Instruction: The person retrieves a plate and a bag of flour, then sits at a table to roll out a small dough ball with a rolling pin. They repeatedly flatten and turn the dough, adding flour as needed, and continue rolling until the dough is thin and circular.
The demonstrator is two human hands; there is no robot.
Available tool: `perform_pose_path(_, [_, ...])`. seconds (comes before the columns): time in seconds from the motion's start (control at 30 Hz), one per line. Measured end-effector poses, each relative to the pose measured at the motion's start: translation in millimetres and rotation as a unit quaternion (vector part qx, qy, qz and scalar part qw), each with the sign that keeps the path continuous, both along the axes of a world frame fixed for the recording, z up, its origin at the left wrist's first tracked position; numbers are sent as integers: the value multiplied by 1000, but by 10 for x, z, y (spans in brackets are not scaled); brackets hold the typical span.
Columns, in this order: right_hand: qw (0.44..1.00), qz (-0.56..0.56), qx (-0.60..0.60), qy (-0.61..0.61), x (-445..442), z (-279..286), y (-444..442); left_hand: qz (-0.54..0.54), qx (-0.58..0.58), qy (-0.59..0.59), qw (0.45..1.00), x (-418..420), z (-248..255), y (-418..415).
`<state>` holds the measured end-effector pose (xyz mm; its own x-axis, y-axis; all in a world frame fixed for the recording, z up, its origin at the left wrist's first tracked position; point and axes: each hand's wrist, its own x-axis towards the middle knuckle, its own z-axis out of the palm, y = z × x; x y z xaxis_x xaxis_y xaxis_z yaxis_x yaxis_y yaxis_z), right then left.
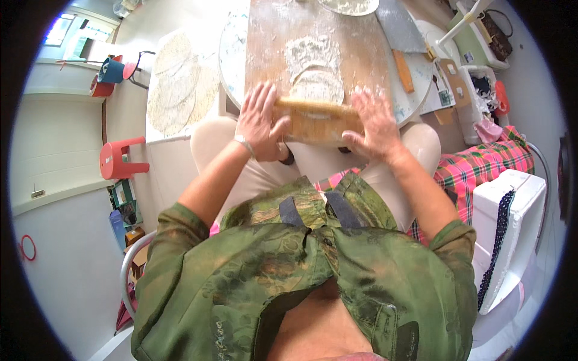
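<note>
My left hand (261, 122) and my right hand (375, 122) lie palm down on the two ends of a wooden rolling pin (316, 106). Their fingers stretch out past the pin, and the right one is slightly blurred. Beneath the pin is a floured wooden board (271, 40), whose near edge reaches over my lap. Just beyond the pin lies a thin round of dough (318, 85), its near part perhaps hidden by the pin. Loose flour (314, 52) is spread behind the dough. At the far edge stands a bowl of flour (350, 5).
A broad metal blade (399, 27) and an orange-brown wooden handle (403, 72) lie right of the board on a round table (417, 83). Several thin flat rounds (174, 85) overlap on a white surface at left. A red stool (119, 160) and a white foam box (510, 194) flank me.
</note>
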<state>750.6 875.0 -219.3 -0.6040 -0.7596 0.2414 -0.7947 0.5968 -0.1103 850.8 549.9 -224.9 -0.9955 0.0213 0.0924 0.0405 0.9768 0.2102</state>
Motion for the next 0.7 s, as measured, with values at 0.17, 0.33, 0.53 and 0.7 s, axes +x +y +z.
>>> perform_pose_path(0.17, [995,-79,-22,52,-937,-190,-366,99,25,-12,995,-1073,74,-92])
perform_pose_path(0.33, [999,-17,11,39,-376,-305,-78,16,45,-14,999,-241,-1,-43])
perform_pose_path(0.53, [995,-57,-15,85,-841,-135,-384,82,53,-15,995,-778,57,-104])
perform_pose_path(0.7, [998,-36,-23,55,-667,-551,-170,20,1,5,1000,-464,-15,-59])
